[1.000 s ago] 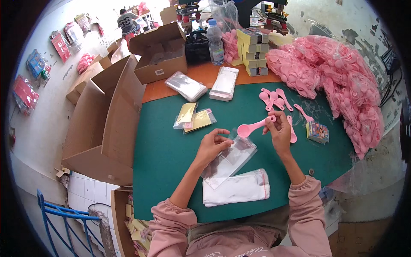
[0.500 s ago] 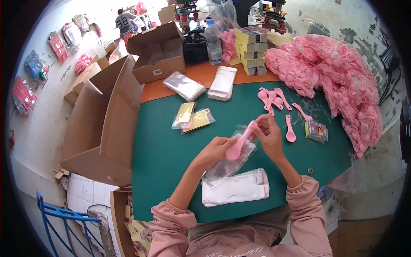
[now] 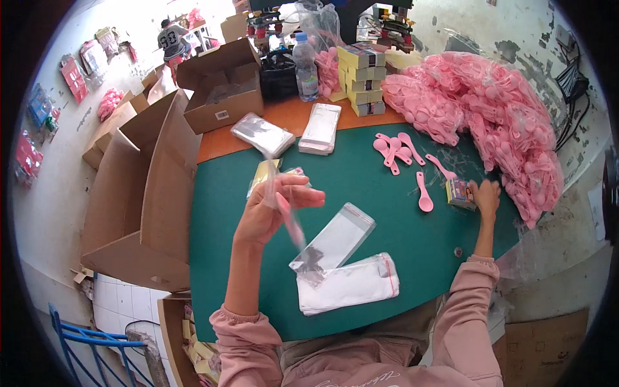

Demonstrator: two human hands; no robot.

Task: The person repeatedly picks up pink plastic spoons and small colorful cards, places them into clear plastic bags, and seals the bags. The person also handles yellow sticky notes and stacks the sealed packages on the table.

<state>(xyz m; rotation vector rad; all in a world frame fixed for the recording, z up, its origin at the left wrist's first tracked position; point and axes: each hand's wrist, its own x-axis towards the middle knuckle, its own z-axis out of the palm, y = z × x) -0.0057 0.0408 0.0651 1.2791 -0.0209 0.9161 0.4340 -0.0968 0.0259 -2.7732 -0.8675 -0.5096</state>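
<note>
My raised left hand holds a pink plastic spoon, blurred by motion, together with a clear plastic bag. Whether the spoon is inside that bag I cannot tell. At the right, my right hand has its fingers curled at the end of a small stack of printed cards; its fingertips are partly hidden. Several pink spoons lie beyond, with a single spoon left of the cards. In front of me, a loose clear bag overlaps a stack of clear bags.
A large heap of bagged pink spoons covers the back right. At the back stand stacked card bundles, a water bottle and two bag stacks. Packed bags lie behind my left hand. Open cardboard boxes flank the table's left.
My hands have parted. The left has risen leftward with the spoon and bag, while the right has let go of the spoon and reached right to the cards. The view has shifted slightly.
</note>
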